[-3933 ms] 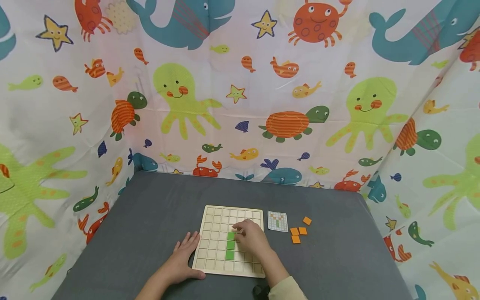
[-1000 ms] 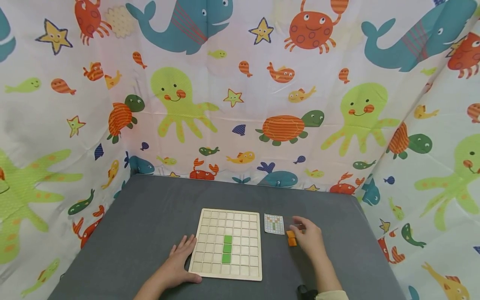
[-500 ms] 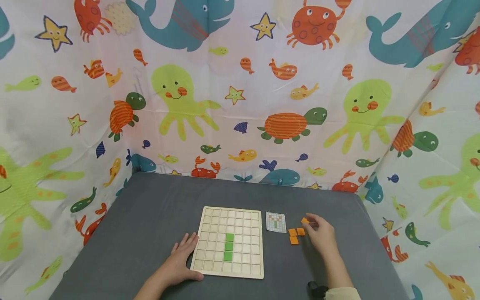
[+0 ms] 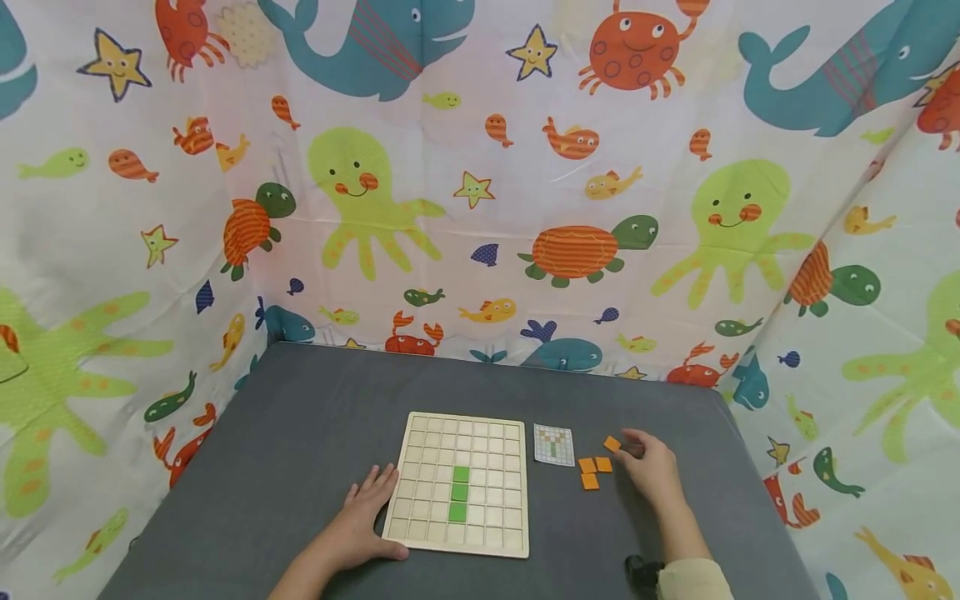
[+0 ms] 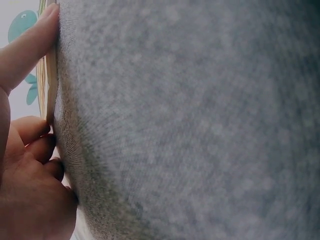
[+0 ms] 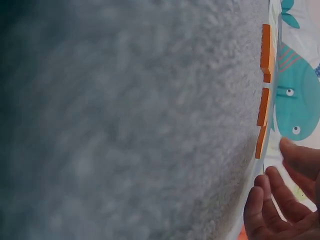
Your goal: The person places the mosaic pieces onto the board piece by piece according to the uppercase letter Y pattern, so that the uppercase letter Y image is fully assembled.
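A pale wooden grid board (image 4: pixel 420 475) lies on the grey table, with three green square tiles (image 4: pixel 459 492) in a column in its cells. My left hand (image 4: pixel 363 523) rests at the board's left side, fingers along the edge and thumb at the near corner. In the left wrist view, fingertips (image 5: pixel 49 15) touch the board's rim. My right hand (image 4: pixel 654 468) hovers beside the farthest orange tile (image 4: pixel 612 444), thumb and fingers apart. The right wrist view shows that hand (image 6: pixel 282 200) with nothing in it, near the row of orange tiles (image 6: pixel 263 107).
Several orange tiles (image 4: pixel 589 481) lie loose right of the board. A small printed pattern card (image 4: pixel 553 444) sits between them and the board. Behind the grey table (image 4: pixel 337 417) hangs a curtain (image 4: pixel 450 242) printed with sea animals.
My right hand has left the board and gone right to the orange tiles. Over the last half second it has drawn slightly away from the farthest tile. My left hand stays put.
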A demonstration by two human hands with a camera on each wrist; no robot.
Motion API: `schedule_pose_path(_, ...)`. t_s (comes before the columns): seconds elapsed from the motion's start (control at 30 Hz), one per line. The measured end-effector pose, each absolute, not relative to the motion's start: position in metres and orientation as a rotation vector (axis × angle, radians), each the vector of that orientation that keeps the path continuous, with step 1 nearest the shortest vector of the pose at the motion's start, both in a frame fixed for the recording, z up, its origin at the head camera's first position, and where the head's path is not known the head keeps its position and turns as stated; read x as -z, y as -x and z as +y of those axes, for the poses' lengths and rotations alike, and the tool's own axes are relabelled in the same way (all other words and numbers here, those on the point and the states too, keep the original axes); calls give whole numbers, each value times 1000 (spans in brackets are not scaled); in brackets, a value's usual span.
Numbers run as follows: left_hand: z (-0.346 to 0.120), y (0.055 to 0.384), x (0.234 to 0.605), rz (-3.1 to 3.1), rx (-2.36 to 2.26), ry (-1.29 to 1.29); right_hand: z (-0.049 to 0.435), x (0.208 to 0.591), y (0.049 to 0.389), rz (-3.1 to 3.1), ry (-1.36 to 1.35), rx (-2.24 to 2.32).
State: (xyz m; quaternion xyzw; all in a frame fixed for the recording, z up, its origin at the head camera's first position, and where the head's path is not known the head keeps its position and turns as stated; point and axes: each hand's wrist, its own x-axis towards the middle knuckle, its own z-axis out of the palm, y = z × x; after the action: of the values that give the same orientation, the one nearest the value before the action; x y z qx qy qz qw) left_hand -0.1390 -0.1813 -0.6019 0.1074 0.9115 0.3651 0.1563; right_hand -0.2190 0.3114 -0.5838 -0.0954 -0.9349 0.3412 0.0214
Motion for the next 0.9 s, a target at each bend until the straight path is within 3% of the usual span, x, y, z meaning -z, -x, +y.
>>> schedule_pose_path(0.9, -181, 139, 600, 2609, -1037, -315, 312, 602, 235, -2944, 275, -919)
